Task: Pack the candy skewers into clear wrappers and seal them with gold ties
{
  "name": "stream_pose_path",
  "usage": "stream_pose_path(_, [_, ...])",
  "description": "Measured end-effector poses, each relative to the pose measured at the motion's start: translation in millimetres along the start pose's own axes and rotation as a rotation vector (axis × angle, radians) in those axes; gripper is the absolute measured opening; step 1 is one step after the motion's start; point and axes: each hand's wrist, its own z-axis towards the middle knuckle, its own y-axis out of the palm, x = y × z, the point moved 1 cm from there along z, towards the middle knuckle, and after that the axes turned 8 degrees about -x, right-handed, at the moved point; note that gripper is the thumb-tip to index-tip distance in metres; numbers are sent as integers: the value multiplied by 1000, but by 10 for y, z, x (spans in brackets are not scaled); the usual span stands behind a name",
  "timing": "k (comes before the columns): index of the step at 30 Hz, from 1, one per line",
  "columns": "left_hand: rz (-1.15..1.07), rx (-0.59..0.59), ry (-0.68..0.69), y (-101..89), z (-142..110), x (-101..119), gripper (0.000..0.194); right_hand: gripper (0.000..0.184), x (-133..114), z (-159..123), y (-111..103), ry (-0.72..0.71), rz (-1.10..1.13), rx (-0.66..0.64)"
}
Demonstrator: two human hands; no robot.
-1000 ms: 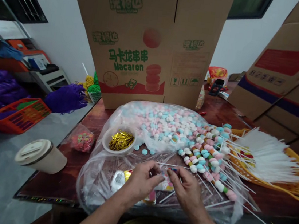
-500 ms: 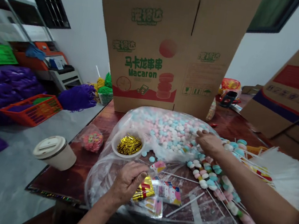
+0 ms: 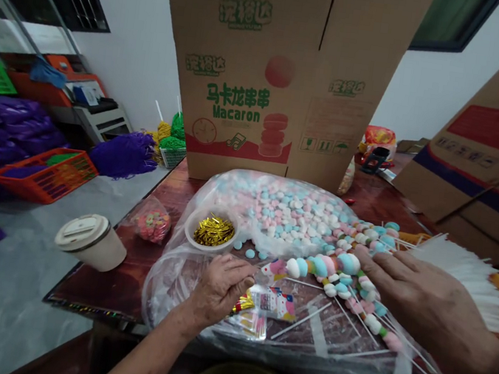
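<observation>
Across the surface point(image 3: 161, 194) I see the Macaron carton point(image 3: 287, 72) at the far side, with the clear plastic bag point(image 3: 265, 243) of pastel marshmallows nearer. My right hand point(image 3: 428, 296) has come back from that heap, its grip apparently closed around a marshmallow skewer point(image 3: 322, 266) pointing left. My left hand point(image 3: 222, 288) seems to pinch a printed wrapper point(image 3: 274, 269) at the skewer's left end; I can't tell whether they overlap. I judge the two are being brought together.
</observation>
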Motion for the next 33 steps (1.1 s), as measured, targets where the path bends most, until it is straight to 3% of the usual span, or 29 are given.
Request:
stream_pose_path(3, [0, -13, 2, -6, -23, 23, 28, 35, -49, -50, 17, -81, -93, 0])
stream_pose_path(10, [-33, -142, 11, -24, -25, 53, 29, 29, -56, -57, -56, -101, -120, 14])
stream_pose_path(20, [-228, -12, -183, 95, -55, -20, 35, 32, -137, -131, 46, -131, -116, 53])
stream_pose_path(27, [-33, -233, -80, 186, 21, 122, 35, 32, -283, -167, 264, -142, -1, -52])
stream_pose_path(33, [-339, -507, -263, 341, 44, 196, 36, 28, -499, -76, 293, -202, 164, -108])
